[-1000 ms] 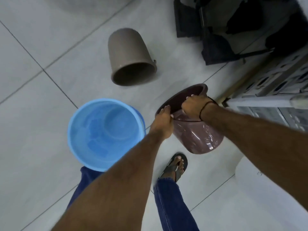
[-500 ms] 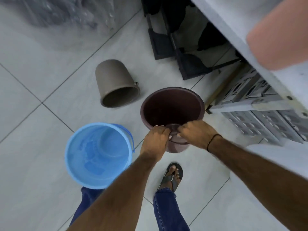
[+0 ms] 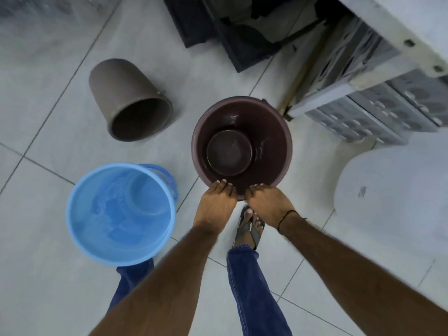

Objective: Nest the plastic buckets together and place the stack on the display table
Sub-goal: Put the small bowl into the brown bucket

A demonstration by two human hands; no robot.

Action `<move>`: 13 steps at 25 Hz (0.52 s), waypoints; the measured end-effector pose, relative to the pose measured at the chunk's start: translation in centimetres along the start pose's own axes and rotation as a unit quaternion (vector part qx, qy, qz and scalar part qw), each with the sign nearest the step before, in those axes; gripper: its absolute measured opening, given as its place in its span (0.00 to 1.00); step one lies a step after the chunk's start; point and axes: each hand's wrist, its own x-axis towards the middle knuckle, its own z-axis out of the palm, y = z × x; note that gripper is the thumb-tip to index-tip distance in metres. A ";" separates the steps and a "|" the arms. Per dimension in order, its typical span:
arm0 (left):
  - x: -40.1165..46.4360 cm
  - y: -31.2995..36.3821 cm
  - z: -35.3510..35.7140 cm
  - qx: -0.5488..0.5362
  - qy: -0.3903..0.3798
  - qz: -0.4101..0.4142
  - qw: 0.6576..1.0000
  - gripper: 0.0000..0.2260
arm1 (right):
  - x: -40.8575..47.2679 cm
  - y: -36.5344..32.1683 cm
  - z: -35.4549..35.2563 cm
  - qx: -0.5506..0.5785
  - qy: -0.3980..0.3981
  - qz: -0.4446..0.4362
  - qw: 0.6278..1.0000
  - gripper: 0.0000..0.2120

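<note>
Left grip: left hand (image 3: 217, 202) closed over near rim of the maroon bucket (image 3: 242, 147), fingers curled over the edge.
Right grip: right hand (image 3: 269, 204) closed on same rim, just beside the left; thin black band at the wrist.
Maroon bucket: upright, mouth open to the camera, in front of the person's feet; cannot tell if it rests on the floor or hangs a little above.
Handling: empty plastic w/ thin stiff wall, so probably light; smooth surface may slip. Both hands sit on one side of the rim, so it can tip; a hold on opposite sides looks safer for carrying.
Blue bucket (image 3: 121, 214): upright on the tiled floor (image 3: 36, 275), to the left, apart from the maroon one, handle at its far side.
Brown-grey bucket (image 3: 129, 100): lies on its side further away, mouth toward the person.
Display tabletop (image 3: 400, 25): white edge, upper right, nothing nested yet.
</note>
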 end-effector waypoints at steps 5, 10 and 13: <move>-2.3 -3.3 -4.6 0.109 -0.082 0.071 0.988 0.25 | -3.1 -2.1 -2.8 0.200 0.007 0.136 0.970 0.16; -5.1 -9.1 -16.2 0.172 -0.143 0.100 0.970 0.27 | -4.8 -5.1 -11.4 0.398 0.067 0.203 0.892 0.16; -5.2 -14.4 -21.2 0.213 -0.155 0.123 0.957 0.26 | -2.3 -8.1 -17.3 0.536 0.082 0.250 0.803 0.15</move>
